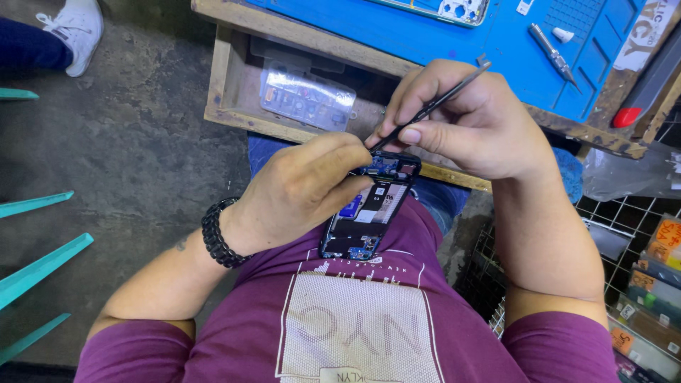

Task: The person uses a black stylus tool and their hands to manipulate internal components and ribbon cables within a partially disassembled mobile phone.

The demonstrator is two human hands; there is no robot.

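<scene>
An opened smartphone (369, 216) with its back cover off shows circuit boards and a dark battery area. It rests against my purple shirt, above my lap. My left hand (305, 188) grips its left side, thumb across the upper part. My right hand (468, 120) pinches a thin black metal pry tool (433, 106), whose tip meets the phone's top edge near the camera area.
A wooden workbench with a blue repair mat (425, 32) lies ahead, bearing a screwdriver (555, 53) and a phone frame (454, 8). A clear parts box (306, 96) sits in the open drawer. A wire rack with small packages (649, 284) is at right. Another person's white shoe (76, 32) is top left.
</scene>
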